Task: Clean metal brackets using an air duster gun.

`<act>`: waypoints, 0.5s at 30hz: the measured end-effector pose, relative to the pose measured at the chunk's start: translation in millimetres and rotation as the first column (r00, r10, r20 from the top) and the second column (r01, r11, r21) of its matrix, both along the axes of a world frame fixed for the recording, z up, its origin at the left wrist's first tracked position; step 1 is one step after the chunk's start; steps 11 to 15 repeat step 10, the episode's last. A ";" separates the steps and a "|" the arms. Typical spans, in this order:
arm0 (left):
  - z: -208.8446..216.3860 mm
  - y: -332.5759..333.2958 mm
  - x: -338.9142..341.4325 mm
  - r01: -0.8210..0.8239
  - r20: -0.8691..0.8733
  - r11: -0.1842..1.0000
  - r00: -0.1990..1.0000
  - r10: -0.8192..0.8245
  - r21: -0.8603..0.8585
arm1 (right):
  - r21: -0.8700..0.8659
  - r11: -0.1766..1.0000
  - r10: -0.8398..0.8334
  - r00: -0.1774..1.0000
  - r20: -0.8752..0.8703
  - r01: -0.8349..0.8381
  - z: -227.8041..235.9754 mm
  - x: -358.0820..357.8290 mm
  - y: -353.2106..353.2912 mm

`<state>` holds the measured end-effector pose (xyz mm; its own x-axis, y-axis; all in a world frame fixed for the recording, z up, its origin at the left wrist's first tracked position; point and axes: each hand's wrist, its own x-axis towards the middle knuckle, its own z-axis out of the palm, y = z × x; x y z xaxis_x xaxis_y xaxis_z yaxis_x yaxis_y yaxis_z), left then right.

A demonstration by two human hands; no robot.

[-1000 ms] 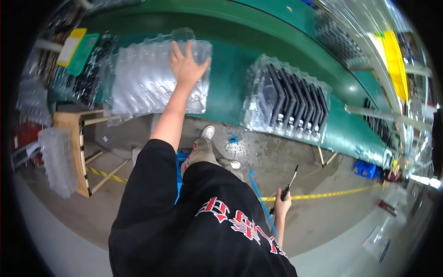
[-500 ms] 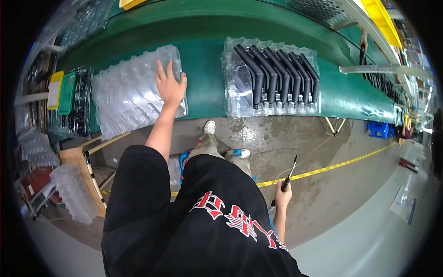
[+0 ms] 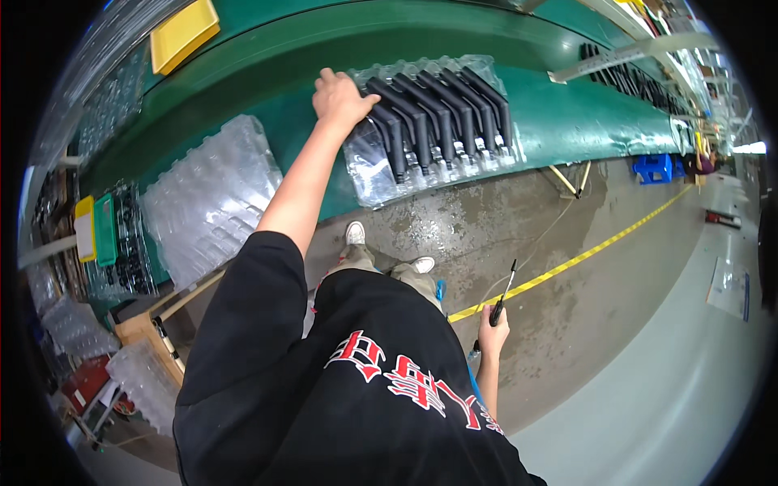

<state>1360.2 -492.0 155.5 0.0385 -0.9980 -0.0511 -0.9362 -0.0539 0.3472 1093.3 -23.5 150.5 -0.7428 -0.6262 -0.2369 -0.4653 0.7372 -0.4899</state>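
My left hand (image 3: pixel 340 104) is at the left edge of a clear plastic tray (image 3: pixel 371 182), fingers bent down beside its far corner and thumb toward the nearest tube. What the fingertips touch is hidden. Several bent black tubes (image 3: pixel 444 130) lie side by side in that tray, with shiny fittings at their near ends. Low on the right, my right hand (image 3: pixel 494 330) is closed round the black handle of a screwdriver (image 3: pixel 503 296), its thin shaft pointing up. An empty clear tray (image 3: pixel 212 198) lies to the left, beneath my left forearm.
The trays rest on a green workbench (image 3: pixel 567 121). A yellow bin (image 3: pixel 185 34) stands at the far left, and small yellow and green trays (image 3: pixel 105 229) sit nearer. A metal bar (image 3: pixel 632 57) juts over the bench at right. Blue stools (image 3: pixel 653 168) stand on the floor.
My left hand has moved right, from the empty tray to the left edge of the tray of tubes. My right hand still holds the screwdriver. The whole view has turned a little.
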 end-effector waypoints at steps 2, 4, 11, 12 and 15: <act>-20.8 -2.7 1.7 -0.059 -0.036 0.994 0.998 0.056 -0.095 | 0.001 1.000 -0.031 1.000 0.001 0.031 1.1 2.7 5.2; -40.8 -2.6 4.5 -0.045 -0.009 0.977 0.999 0.044 -0.207 | 0.005 0.999 -0.047 0.999 0.006 0.047 0.9 5.7 7.9; -23.4 3.1 -14.0 -0.273 -0.162 0.962 0.949 0.270 0.006 | -0.004 0.997 -0.082 0.996 0.034 0.082 -3.3 4.1 10.2; -23.4 3.1 -14.0 -0.273 -0.162 0.962 0.949 0.270 0.006 | -0.004 0.997 -0.082 0.996 0.034 0.082 -3.3 4.1 10.2; -23.4 3.1 -14.0 -0.273 -0.162 0.962 0.949 0.270 0.006 | -0.004 0.997 -0.082 0.996 0.034 0.082 -3.3 4.1 10.2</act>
